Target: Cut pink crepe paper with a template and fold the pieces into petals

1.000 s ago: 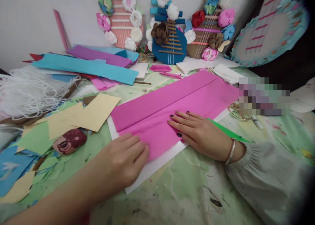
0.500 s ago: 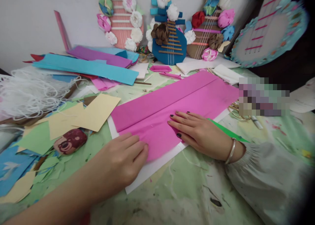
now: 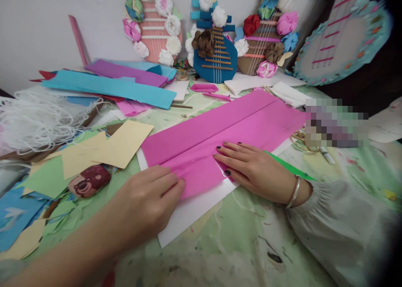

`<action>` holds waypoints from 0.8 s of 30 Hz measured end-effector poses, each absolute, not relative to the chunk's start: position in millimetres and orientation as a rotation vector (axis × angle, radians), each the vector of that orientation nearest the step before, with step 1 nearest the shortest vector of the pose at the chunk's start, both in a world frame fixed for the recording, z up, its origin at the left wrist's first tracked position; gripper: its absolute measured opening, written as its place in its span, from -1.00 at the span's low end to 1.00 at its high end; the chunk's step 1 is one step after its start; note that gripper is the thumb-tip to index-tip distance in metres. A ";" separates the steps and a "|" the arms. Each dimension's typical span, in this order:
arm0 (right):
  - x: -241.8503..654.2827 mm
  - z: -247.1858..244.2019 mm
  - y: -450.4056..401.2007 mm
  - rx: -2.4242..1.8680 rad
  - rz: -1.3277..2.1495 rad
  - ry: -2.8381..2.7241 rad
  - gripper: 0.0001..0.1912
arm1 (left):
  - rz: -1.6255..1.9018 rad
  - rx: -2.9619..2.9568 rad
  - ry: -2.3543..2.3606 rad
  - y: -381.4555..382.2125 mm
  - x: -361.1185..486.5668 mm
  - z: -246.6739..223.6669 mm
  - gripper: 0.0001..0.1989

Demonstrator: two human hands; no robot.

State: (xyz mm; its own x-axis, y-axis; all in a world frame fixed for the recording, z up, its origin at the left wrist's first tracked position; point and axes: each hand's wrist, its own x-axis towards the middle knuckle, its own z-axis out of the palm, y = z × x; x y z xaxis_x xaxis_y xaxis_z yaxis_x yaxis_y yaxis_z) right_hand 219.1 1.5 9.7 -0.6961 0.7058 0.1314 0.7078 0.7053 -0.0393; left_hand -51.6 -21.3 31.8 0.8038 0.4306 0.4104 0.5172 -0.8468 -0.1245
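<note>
A sheet of pink crepe paper [image 3: 251, 121] lies across a white sheet [image 3: 194, 213], with a long crease and a folded strip along its far side. My left hand [image 3: 153, 199] is closed at the paper's near left corner, fingers curled on its edge; the fingertips are partly hidden. Lying flat, my right hand [image 3: 246, 165] presses on the paper's near edge, fingers stretched out. A green sheet [image 3: 289, 165] shows beside my right wrist.
Left of the paper lie cream card pieces [image 3: 125, 142], a dark red patterned case [image 3: 89, 181] and tangled white string [image 3: 37, 119]. Folded blue paper [image 3: 109, 86] is stacked behind. Scissors [image 3: 304, 141] lie right. Decorated paper instruments, including a blue one [image 3: 216, 57], lean on the wall.
My left hand has shifted slightly left and up, drawing the pink paper's near edge back, so more of the white sheet shows. My right hand stays almost in place.
</note>
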 end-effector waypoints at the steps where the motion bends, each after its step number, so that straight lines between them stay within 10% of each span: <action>1: 219.2 9.4 1.5 -1.152 -0.023 -2.768 -0.54 | -0.569 -2.763 -0.787 -20.8 -52.8 31.5 -0.72; 24: 219.2 9.4 0.9 -1.146 -0.032 -2.750 -0.54 | -0.936 -2.757 -2.095 21.3 -71.3 24.1 -0.72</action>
State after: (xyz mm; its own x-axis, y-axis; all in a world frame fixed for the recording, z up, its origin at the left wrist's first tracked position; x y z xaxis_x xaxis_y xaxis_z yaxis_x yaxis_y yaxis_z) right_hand 219.2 0.9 9.4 -0.6929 0.7036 0.1575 0.7071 0.7058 -0.0423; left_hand -71.3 21.3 24.1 0.2215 0.9665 0.1296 0.7415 -0.2532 0.6213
